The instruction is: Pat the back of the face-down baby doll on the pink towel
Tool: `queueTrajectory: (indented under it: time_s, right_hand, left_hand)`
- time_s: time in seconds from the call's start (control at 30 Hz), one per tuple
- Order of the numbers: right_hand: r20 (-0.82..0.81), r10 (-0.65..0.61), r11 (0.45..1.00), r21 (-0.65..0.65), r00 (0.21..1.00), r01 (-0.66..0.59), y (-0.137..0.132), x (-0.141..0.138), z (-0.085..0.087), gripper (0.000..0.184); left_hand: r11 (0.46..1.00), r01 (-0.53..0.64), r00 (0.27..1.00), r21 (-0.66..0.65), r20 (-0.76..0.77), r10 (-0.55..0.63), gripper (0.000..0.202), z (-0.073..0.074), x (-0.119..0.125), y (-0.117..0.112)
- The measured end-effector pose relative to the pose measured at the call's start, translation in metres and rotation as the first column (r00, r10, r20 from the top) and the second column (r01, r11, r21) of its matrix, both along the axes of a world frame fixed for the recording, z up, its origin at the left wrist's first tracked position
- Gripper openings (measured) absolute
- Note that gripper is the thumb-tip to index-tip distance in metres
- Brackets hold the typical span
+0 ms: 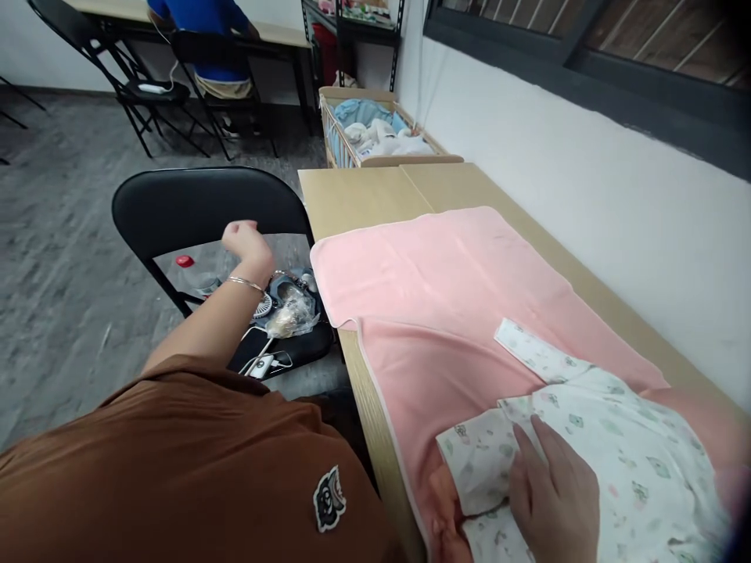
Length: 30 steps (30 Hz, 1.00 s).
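Note:
A white baby garment with a small green print lies on a pink blanket. My right hand rests on it, fingers stretched out, near one of its sleeve-like parts. Another narrow part of the garment points toward the far side of the blanket. An orange patch shows beside the garment; I cannot tell what it is. My left hand, with a bracelet on the wrist, is raised over the black chair at my left. Its fingers are curled into a fist, and nothing shows in them.
On the black folding chair are a clear plastic bag, white cables and a red-capped bottle. The blanket covers much of the wooden table. Beyond stands a wooden crib with cloths. A person in blue sits farther back.

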State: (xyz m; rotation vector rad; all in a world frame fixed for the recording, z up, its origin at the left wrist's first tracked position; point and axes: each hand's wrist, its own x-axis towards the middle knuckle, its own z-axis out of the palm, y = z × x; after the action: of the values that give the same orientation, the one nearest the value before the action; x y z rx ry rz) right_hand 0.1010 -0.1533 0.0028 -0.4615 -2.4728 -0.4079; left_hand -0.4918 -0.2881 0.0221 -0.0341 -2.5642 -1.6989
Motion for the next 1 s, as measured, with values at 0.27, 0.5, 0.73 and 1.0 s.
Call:
queueTrajectory:
  time_s: [0.27, 0.5, 0.73, 1.0]
  right_hand:
    - [0.016, 0.019, 0.998, -0.062, 1.000, -0.018, 0.008, 0.006, -0.005, 0.043]
    - [0.023, 0.024, 0.994, -0.103, 0.999, -0.021, 0.009, 0.009, -0.005, 0.044]
    - [0.028, 0.017, 0.993, -0.121, 0.999, -0.013, 0.010, 0.011, -0.008, 0.052]
    - [0.030, 0.012, 0.993, -0.121, 0.999, -0.008, 0.008, 0.010, -0.005, 0.057]
  left_hand:
    - [0.806, 0.093, 0.956, -0.584, 0.278, 0.091, 0.036, -0.126, 0.048, -0.113]
    - [0.522, 0.258, 0.930, -0.813, 0.355, 0.092, 0.059, -0.185, 0.085, -0.173]
    - [0.336, 0.495, 0.866, -0.801, 0.486, -0.118, 0.073, -0.209, 0.083, -0.179]
    - [0.290, 0.508, 0.861, -0.811, 0.490, -0.137, 0.094, -0.216, 0.078, -0.169]
